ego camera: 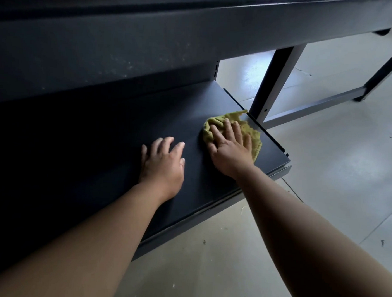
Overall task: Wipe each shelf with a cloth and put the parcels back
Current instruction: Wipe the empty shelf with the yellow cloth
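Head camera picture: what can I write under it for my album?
Right hand presses a yellow-green cloth onto the dark shelf near its end; left hand rests beside it.

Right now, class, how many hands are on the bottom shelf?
2. The left hand rests on the bare shelf; the right hand presses the yellow-green cloth near the shelf's right end.

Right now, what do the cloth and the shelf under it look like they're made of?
Cloth: looks like terry or microfibre, olive-yellow, with fuzzy pile and a ragged edge. Shelf: probably painted sheet metal, matte dark grey; thin folded front lip and slotted side edge suggest it.
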Tool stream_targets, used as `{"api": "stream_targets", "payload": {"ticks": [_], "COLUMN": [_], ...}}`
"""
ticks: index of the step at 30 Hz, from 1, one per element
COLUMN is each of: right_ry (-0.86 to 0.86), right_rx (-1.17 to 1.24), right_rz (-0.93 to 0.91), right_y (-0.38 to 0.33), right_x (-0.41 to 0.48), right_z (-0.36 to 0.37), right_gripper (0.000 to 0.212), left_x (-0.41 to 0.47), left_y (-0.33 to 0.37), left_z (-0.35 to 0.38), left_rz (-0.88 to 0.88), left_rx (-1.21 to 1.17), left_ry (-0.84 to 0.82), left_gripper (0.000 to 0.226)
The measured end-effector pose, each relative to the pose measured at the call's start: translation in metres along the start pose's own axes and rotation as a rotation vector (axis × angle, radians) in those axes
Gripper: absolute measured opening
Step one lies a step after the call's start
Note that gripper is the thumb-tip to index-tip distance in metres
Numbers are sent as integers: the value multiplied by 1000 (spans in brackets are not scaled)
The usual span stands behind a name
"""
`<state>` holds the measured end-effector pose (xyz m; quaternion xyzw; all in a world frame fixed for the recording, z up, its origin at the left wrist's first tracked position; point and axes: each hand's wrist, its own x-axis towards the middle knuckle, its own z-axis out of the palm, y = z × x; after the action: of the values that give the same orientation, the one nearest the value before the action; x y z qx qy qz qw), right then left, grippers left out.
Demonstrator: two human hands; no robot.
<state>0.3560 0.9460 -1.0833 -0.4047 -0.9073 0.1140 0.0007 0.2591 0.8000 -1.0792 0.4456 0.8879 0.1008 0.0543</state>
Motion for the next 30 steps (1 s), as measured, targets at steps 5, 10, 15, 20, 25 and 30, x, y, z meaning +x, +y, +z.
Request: {"api": "stream_targets", "payload": {"ticks": [5, 10, 15, 20, 25, 30], "right_ry": [-46, -8, 15, 73, 108, 58], "right_rx": [10, 54, 56, 137, 246, 238], "right_rz": [83, 267, 355, 406, 428, 326], "right_y": [16, 51, 61, 56, 27, -20], "right_x": [13, 3, -19, -42, -70, -99], "right_z": [-11, -18, -16, -6, 6, 17], "right_gripper": [63, 69, 69, 66, 64, 64], "left_x": [5, 3, 3, -3, -15, -34], "left_y": [23, 23, 24, 25, 22, 9], "left_z": [5, 8, 7, 5, 4, 0], "left_rz": [28, 33, 18, 10, 1, -5], "left_rx": [4, 33, 38, 31, 20, 29], "left_ry": [-31, -28, -41, -43, -38, -29], "left_gripper": [49, 49, 50, 50, 50, 50]}}
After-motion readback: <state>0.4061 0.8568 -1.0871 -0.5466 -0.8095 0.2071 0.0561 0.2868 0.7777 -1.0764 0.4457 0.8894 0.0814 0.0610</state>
